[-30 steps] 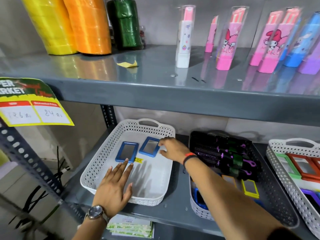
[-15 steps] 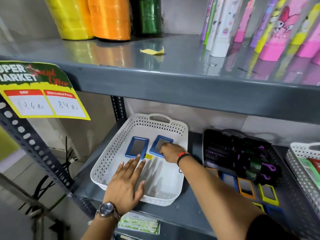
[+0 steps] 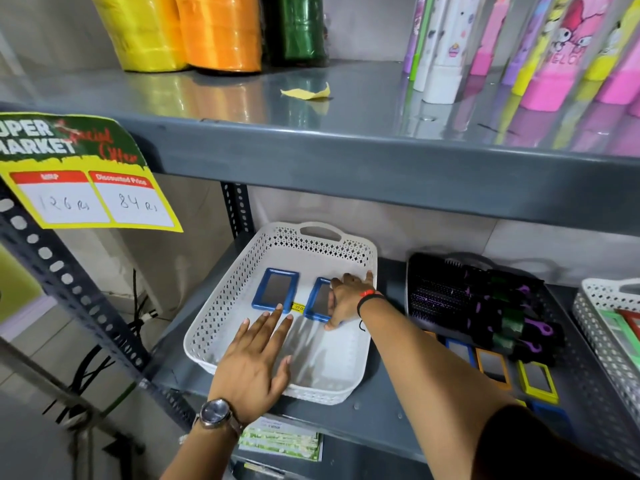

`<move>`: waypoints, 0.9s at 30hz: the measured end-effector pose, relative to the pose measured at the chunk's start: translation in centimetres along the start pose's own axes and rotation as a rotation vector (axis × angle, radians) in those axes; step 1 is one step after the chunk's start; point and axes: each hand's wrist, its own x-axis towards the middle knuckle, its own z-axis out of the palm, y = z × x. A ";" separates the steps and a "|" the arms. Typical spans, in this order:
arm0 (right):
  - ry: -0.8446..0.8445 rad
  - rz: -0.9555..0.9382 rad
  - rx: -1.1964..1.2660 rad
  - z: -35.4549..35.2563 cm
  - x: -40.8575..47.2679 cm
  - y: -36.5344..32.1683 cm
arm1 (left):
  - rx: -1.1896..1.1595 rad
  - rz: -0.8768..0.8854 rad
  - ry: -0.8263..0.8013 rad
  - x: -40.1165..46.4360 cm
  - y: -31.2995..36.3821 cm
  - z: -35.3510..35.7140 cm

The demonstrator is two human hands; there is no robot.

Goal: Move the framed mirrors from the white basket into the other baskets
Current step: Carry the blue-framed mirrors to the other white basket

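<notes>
Yellow price tag, "126 Rs", "84 Rs"

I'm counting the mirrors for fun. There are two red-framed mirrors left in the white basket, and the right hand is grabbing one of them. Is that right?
Nearly. The head view shows the two mirrors in the white basket have blue frames, not red. The right hand is closing on the right blue mirror; the left blue mirror lies untouched, with the left hand open beside it.

grey shelf | white basket | dark basket | second white basket
</notes>
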 end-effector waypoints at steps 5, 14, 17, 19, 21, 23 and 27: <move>-0.125 -0.008 -0.006 -0.9 -0.9 -0.3 | 0.000 -0.010 -0.005 -0.1 0.1 -0.1; -0.025 -0.125 0.017 -1.8 -2.0 -0.2 | 0.014 -0.014 -0.063 0.1 -0.1 -0.3; 0.028 -0.158 0.046 -2.7 -3.2 0.4 | 0.040 -0.023 -0.131 0.2 0.1 -0.8; 0.063 -0.192 0.110 -3.6 -4.3 1.1 | 0.029 -0.017 -0.135 0.5 0.5 -1.4; 0.108 -0.232 0.183 -4.6 -5.5 2.0 | 0.014 -0.027 -0.080 1.4 0.8 -1.6; 0.161 -0.250 0.213 -5.4 -7.2 3.3 | 0.008 -0.056 -0.033 2.8 2.0 -2.1; 0.273 -0.204 0.144 -6.6 -12.2 7.3 | 0.085 -0.002 -0.016 6.0 5.7 -2.7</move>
